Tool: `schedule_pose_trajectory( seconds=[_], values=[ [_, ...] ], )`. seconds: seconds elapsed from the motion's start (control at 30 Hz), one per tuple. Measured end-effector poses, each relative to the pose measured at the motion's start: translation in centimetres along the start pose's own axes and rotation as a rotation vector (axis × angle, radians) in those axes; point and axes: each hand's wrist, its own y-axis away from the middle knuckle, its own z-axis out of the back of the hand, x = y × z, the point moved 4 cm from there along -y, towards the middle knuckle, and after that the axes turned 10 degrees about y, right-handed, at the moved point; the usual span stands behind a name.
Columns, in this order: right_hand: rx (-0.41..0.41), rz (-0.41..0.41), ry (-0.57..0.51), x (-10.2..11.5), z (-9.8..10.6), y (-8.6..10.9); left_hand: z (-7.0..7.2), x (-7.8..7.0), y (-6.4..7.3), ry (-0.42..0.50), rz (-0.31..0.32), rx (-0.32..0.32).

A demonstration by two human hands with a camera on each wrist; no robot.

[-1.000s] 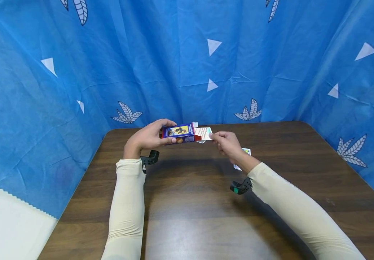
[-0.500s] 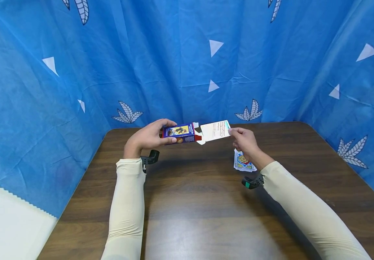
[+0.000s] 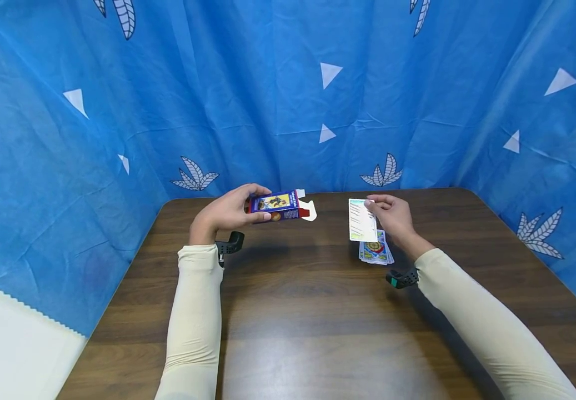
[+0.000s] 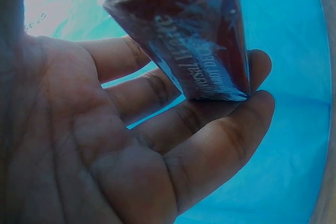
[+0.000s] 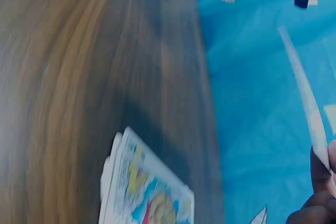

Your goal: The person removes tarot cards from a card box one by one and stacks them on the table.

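A blue and red tarot card box (image 3: 276,201) lies sideways in my left hand (image 3: 223,212), held between the thumb and the fingers above the table. Its right end is open, with white and red flaps (image 3: 309,210) sticking out. The left wrist view shows the box's dark printed end (image 4: 194,51) against the fingers. My right hand (image 3: 392,218) pinches a white printed card (image 3: 360,221) by its upper right corner. Edge-on in the right wrist view, the card (image 5: 305,95) is a thin strip. Below it, a loose stack of picture cards (image 3: 374,251) rests on the table.
The brown wooden table (image 3: 288,311) reaches back to a blue patterned curtain (image 3: 268,100), which hangs along the back and both sides. White cloth (image 3: 13,344) shows at the lower left. Both wrists carry black camera mounts (image 3: 230,244).
My right hand has drawn the white card out of the box, moved right, and turned it upright near the stack, uncovering the stack. The left hand and box have barely moved.
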Motion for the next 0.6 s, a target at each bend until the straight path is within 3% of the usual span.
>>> schedule_pose_trajectory(
  seconds=[0.17, 0.6],
  values=[
    [0.012, 0.010, 0.101, -1.9, 0.5, -0.8, -0.1, 0.0, 0.0, -0.005, 0.000, 0.005],
    [0.139, -0.055, 0.393, -7.0, 0.4, -1.6, -0.3, 0.1, -0.1, -0.014, -0.012, 0.011]
  ],
)
